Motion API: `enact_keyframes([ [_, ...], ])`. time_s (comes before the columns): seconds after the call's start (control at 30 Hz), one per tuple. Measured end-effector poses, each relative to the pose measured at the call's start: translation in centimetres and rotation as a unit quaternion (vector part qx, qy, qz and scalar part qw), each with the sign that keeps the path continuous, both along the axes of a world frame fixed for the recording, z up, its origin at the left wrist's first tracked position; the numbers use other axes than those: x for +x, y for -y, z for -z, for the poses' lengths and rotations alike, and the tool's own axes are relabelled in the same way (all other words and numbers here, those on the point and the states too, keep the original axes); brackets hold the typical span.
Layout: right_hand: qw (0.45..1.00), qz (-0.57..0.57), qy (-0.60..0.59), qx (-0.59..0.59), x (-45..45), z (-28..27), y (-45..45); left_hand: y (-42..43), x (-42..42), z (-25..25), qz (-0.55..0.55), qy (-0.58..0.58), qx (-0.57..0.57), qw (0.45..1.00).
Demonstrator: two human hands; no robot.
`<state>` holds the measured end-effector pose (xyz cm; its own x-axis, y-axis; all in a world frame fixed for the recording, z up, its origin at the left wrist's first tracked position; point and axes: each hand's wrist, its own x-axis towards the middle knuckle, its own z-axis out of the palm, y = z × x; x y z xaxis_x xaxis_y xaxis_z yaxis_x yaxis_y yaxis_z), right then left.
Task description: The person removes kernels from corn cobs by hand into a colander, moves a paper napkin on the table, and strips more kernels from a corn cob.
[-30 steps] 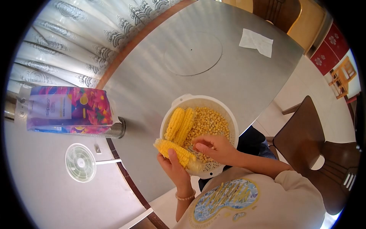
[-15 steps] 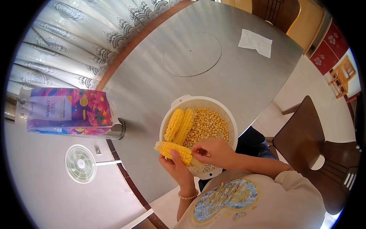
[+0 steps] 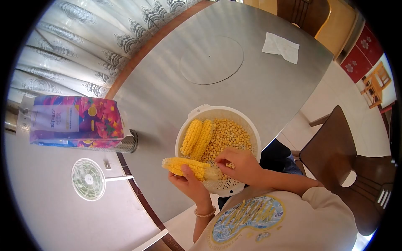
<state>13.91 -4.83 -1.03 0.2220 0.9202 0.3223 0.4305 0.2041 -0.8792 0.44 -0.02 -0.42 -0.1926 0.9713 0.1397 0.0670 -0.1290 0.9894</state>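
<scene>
My left hand (image 3: 187,184) is wrapped round an ear of corn (image 3: 181,166) above the near left rim of a white colander (image 3: 256,129). The ear lies sideways; its right end is a bare, pale cob. Just right of that end, my right hand (image 3: 242,164) has curled fingers with a few corn kernels (image 3: 230,165) in them. Two whole yellow ears (image 3: 197,137) lie side by side in the colander's left part, next to a heap of loose kernels (image 3: 229,134).
The colander is at the near edge of a grey table (image 3: 159,104). A colourful package (image 3: 75,121) is at the left edge, and a white tissue (image 3: 281,47) lies at the far right. Brown chairs (image 3: 328,146) stand right; a fan (image 3: 88,179) is lower left.
My left hand has shifted the ear left. My right fingers have come off the ear and moved slightly right, so the bare cob end shows between the hands.
</scene>
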Motion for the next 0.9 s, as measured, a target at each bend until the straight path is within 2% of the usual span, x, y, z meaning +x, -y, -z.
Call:
enact_keyframes([
  [0.03, 0.999, 0.001, -0.028, -0.016, 0.1, 0.0, 0.0, 0.0, -0.1, 0.0, -0.001, 0.0, 0.0, 1.0],
  [0.13, 1.0, -0.011, -0.012, -0.016, 0.3, 0.5, -0.4, -0.1, -0.3, -0.1, 0.01, 0.021, -0.012, 1.0],
  [0.17, 1.0, -0.011, -0.011, -0.016, 0.3, 0.3, -0.6, -0.1, -0.3, -0.5, 0.066, 0.073, -0.038, 0.994],
  [0.2, 0.979, -0.054, -0.169, -0.096, 0.2, -0.2, -0.9, -0.1, -0.3, -0.7, 0.122, 0.125, -0.063, 0.983],
  [0.23, 0.926, -0.096, -0.321, -0.172, 0.1, -0.5, -1.1, 0.0, -0.2, -0.5, 0.122, 0.125, -0.063, 0.983],
  [0.3, 0.925, -0.122, -0.304, -0.196, 0.1, -0.9, -1.5, 0.1, 0.0, -0.1, 0.16, 0.218, -0.172, 0.947],
  [0.37, 0.921, -0.148, -0.285, -0.219, 0.1, -0.9, -1.7, 0.7, 0.4, -0.3, 0.178, 0.217, -0.194, 0.94],
  [0.43, 0.894, -0.205, -0.342, -0.204, 0.0, -0.3, -2.1, 0.9, 0.3, -0.2, 0.196, 0.217, -0.217, 0.931],
  [0.5, 0.876, -0.21, -0.373, -0.221, 0.3, 0.0, -2.2, 0.7, -0.3, 0.2, 0.264, 0.019, -0.171, 0.949],
  [0.53, 0.857, -0.215, -0.403, -0.237, 0.3, 0.2, -2.2, 0.7, -0.2, 0.4, 0.264, 0.019, -0.171, 0.949],
  [0.57, 0.857, -0.216, -0.403, -0.237, 0.2, 0.6, -2.3, 0.8, 0.1, 0.6, 0.236, -0.07, -0.08, 0.966],
  [0.6, 0.898, -0.148, -0.366, -0.195, 0.0, 1.0, -2.4, 0.9, 0.2, 0.7, 0.203, -0.159, 0.013, 0.966],
  [0.63, 0.93, -0.078, -0.327, -0.151, -0.1, 1.0, -2.5, 1.0, 0.1, 0.1, 0.202, -0.159, 0.012, 0.966],
  [0.7, 0.943, -0.038, -0.29, -0.158, 0.4, 0.3, -2.7, 1.3, -0.1, -1.6, 0.244, -0.108, -0.088, 0.96],
  [0.73, 0.954, 0.001, -0.252, -0.165, 0.7, -0.2, -2.8, 1.4, -0.1, -1.6, 0.244, -0.108, -0.088, 0.96],
  [0.8, 0.955, 0.005, -0.246, -0.166, 0.7, -0.5, -2.9, 1.7, -0.3, -1.5, 0.335, -0.242, -0.04, 0.91],
  [0.9, 0.959, 0.012, -0.225, -0.171, 0.7, -0.9, -2.8, 1.4, 0.3, -2.1, 0.338, -0.305, -0.044, 0.89],
])
